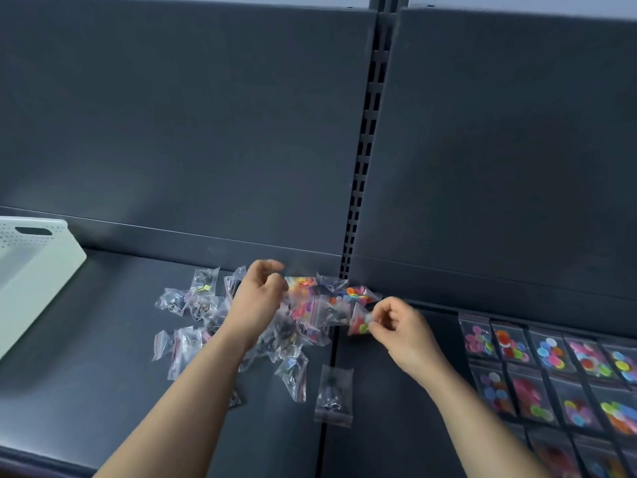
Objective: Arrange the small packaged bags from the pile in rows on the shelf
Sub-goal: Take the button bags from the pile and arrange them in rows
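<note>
Here, right hand (401,327) pinching a small bag (358,324) (colourful discs inside), left hand (258,294) loosely curled over the pile (241,326)

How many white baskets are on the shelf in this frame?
1. The white basket sits at the far left of the dark shelf, left of the pile of bags and cut off by the frame edge. Others could be out of view.

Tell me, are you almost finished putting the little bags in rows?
Not yet. Done: neat rows of colourful bags lie flat on the right side of the shelf. In hand: the right hand pinches one bag of coloured discs in its fingers, and the left hand hovers over the pile, holding nothing. Left: that messy pile, still holding many bags.
</note>
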Demonstrator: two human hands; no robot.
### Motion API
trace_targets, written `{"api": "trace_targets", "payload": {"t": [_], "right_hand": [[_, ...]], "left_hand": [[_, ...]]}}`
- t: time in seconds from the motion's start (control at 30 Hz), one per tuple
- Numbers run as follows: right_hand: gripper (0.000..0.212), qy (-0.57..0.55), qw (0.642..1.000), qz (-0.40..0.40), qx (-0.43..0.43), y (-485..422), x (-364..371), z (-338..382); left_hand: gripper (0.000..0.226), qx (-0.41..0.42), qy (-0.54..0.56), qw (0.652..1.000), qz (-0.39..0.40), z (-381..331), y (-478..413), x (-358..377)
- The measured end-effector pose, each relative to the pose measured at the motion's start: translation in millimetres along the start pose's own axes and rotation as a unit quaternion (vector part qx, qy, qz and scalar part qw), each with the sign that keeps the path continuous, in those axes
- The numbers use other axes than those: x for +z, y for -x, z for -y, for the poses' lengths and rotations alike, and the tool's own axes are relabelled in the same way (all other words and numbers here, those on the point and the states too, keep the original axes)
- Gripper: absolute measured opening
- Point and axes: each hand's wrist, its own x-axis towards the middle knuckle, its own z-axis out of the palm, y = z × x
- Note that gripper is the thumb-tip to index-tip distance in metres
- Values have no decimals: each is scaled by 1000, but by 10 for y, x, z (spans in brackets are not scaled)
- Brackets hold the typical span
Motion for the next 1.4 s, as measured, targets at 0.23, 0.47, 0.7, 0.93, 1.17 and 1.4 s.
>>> {"api": "trace_targets", "payload": {"t": [0.23, 0.47, 0.7, 0.93, 1.17, 1.4], "right_hand": [[29, 23, 998, -21, 61, -213, -80, 19], [20, 123, 987, -85, 53, -407, 47, -69], [20, 71, 993, -96, 18, -360, 65, -69], [12, -18, 992, -121, -10, 485, -371, 241], [13, -47, 988, -146, 26, 1291, -791, 181], [14, -31, 988, -149, 27, 1756, -1316, -97]], "left_hand": [[23, 77, -404, 911, -19, 133, -363, 123], [12, 115, -230, 964, -67, 149, -308, 27], [30, 67, 22, 996, -48, 18, 190, -160], [35, 10, 147, 987, 59, -44, 608, -17], [14, -17, 142, 969, 200, 13, 1062, 586], [23, 23, 38, 952, 303, -155, 1670, 1405]]}}
